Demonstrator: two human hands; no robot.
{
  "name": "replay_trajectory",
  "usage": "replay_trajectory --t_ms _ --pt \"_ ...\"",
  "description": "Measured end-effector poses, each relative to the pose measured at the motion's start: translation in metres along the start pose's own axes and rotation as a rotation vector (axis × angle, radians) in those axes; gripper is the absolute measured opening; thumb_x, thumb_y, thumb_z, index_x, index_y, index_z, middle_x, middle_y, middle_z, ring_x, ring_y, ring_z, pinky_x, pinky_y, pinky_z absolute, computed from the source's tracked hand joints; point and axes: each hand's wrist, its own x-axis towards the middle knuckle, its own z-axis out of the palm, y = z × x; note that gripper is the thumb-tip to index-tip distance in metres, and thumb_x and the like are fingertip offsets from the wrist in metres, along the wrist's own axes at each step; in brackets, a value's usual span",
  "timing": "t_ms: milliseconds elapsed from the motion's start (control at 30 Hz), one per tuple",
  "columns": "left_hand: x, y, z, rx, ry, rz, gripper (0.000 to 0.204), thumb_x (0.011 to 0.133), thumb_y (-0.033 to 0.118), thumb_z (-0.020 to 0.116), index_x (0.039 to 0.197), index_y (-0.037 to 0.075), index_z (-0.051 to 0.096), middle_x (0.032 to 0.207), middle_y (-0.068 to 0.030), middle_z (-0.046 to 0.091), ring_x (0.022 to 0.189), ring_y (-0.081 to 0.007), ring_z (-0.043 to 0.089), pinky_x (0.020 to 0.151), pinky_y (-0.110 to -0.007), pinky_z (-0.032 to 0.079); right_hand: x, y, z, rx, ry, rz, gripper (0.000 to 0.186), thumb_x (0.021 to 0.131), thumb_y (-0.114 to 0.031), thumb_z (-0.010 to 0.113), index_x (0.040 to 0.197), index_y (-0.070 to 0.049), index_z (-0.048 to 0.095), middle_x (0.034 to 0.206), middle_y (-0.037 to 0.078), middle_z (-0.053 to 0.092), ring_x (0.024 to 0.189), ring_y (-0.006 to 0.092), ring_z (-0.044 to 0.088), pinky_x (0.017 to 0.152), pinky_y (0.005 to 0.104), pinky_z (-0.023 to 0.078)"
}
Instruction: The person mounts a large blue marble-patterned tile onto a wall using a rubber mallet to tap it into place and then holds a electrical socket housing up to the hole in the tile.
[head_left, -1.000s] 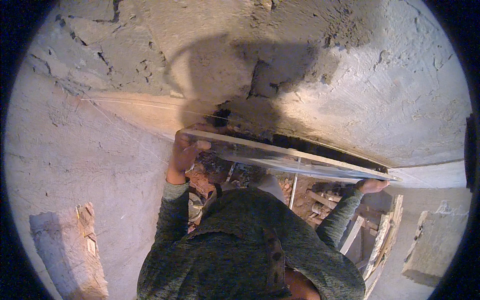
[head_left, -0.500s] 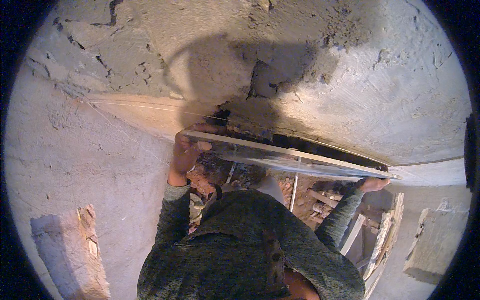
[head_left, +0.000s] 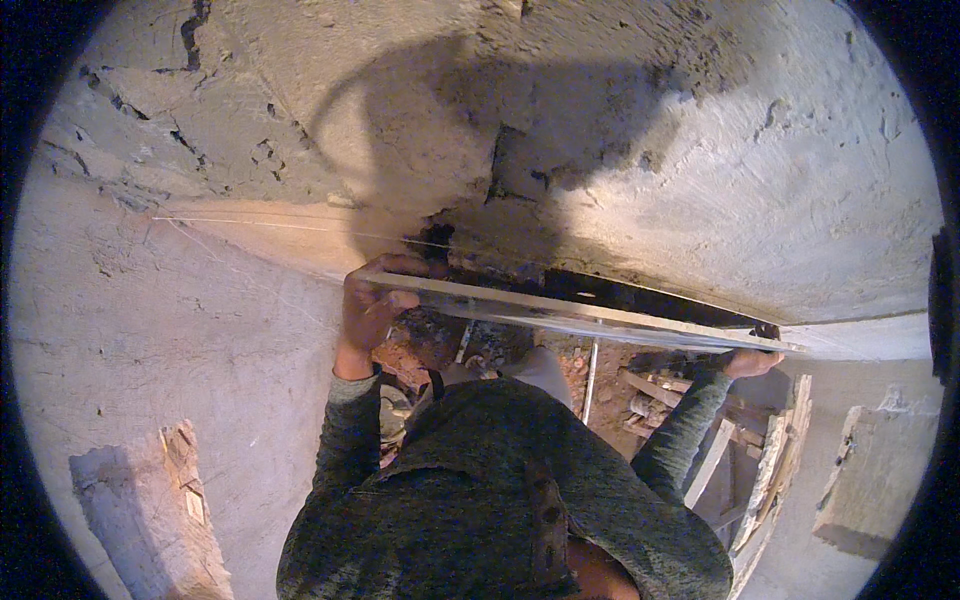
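Observation:
A large, thin tile (head_left: 600, 312) with a pale edge and a glossy face stands on edge between my hands, close in front of the rough wall. My left hand (head_left: 375, 308) grips its left end, fingers over the wall side and thumb on the near face. At the opposite end, my right hand (head_left: 752, 362) holds the corner from below, its fingertips partly hidden behind the tile. Just beyond the tile's top edge runs a taut string (head_left: 400, 238). A dark gap (head_left: 640, 297) shows between the tile and the wall.
Cracked, plastered wall (head_left: 250, 100) fills the far side, with my shadow on it. Side walls stand left (head_left: 200, 330) and right, each with a recess (head_left: 150, 510). Below lie rubble, a thin white rod (head_left: 591, 380) and wooden boards (head_left: 765, 480) at the right.
The view has turned slightly, so the wall's left side sits lower and the tile looks a little more level. Both hands keep their hold on the tile.

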Motion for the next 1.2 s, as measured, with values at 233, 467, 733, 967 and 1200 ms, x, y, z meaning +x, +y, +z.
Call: replay_trajectory --t_ms 233,467,733,967,1200 --pt "-0.001 -0.001 -0.001 -0.009 0.0 0.0 0.043 0.073 0.023 0.08 0.104 -0.003 0.067 0.102 -0.0115 0.069 0.093 -0.0194 0.064 0.083 -0.031 0.05 -0.001 -0.019 0.0 -0.091 -0.007 -0.028 0.031 0.089 -0.024 0.061 0.105 0.003 0.06 0.098 0.018 0.066 0.084 0.0279 0.067 0.07 0.0374 0.059" --pt "-0.006 -0.012 -0.011 0.093 0.028 0.011 0.029 0.071 0.018 0.081 0.089 -0.001 0.069 0.093 -0.009 0.069 0.085 -0.0179 0.064 0.076 -0.031 0.051 0.003 -0.025 0.0 0.004 0.008 0.134 0.031 0.091 -0.025 0.057 0.104 0.003 0.061 0.096 0.018 0.066 0.081 0.0269 0.066 0.069 0.0371 0.059" --pt "-0.016 -0.007 -0.004 0.075 0.023 0.062 0.022 0.074 0.016 0.076 0.085 -0.001 0.067 0.089 -0.0088 0.069 0.081 -0.0177 0.064 0.071 -0.03 0.051 -0.002 -0.016 -0.011 0.252 0.032 0.302 0.033 0.091 -0.027 0.053 0.107 0.001 0.061 0.096 0.015 0.066 0.089 0.0249 0.064 0.074 0.0366 0.057" --pt "-0.04 -0.027 -0.022 0.255 0.098 0.076 0.019 0.075 0.015 0.073 0.085 0.0 0.067 0.087 -0.0114 0.069 0.078 -0.0218 0.065 0.069 -0.033 0.05 0.0 0.009 -0.027 0.258 -0.01 0.266 0.052 0.091 -0.044 0.049 0.111 0.004 0.059 0.1 0.018 0.066 0.09 0.0301 0.066 0.08 0.0428 0.057" --pt "-0.025 0.01 0.005 0.103 -0.001 0.104 0.025 0.076 0.023 0.077 0.082 0.001 0.066 0.087 -0.0126 0.072 0.081 -0.024 0.066 0.073 -0.035 0.051 -0.007 0.014 -0.024 0.231 0.088 0.191 0.055 0.092 -0.048 0.046 0.108 0.004 0.059 0.098 0.017 0.066 0.085 0.0283 0.067 0.072 0.0394 0.059"
